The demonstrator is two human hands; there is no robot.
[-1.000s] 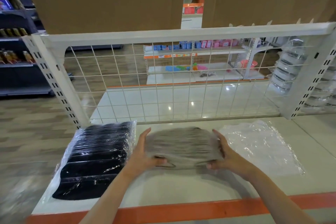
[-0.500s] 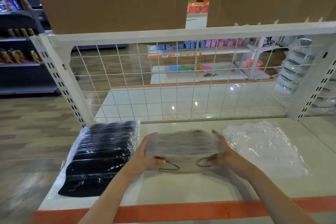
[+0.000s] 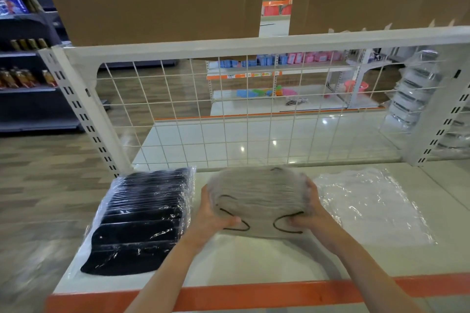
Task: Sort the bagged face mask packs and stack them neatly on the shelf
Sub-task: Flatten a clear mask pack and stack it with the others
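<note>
The bagged grey mask pack [image 3: 258, 201] is sitting in the middle of the white shelf [image 3: 254, 259], its dark ear loops showing along the near edge. The left hand [image 3: 212, 216] is gripping its left end, thumb curled over the front edge, and the right hand [image 3: 309, 208] is gripping the right end the same way, fingers wrapped behind the plastic. Just beside the left hand, a bagged black mask pack [image 3: 142, 221] is lying flat. An empty clear plastic bag [image 3: 368, 206] is lying close by the right hand. A white wire grid [image 3: 229, 114] is standing behind them, and an orange strip [image 3: 254, 295] is edging the shelf front.
</note>
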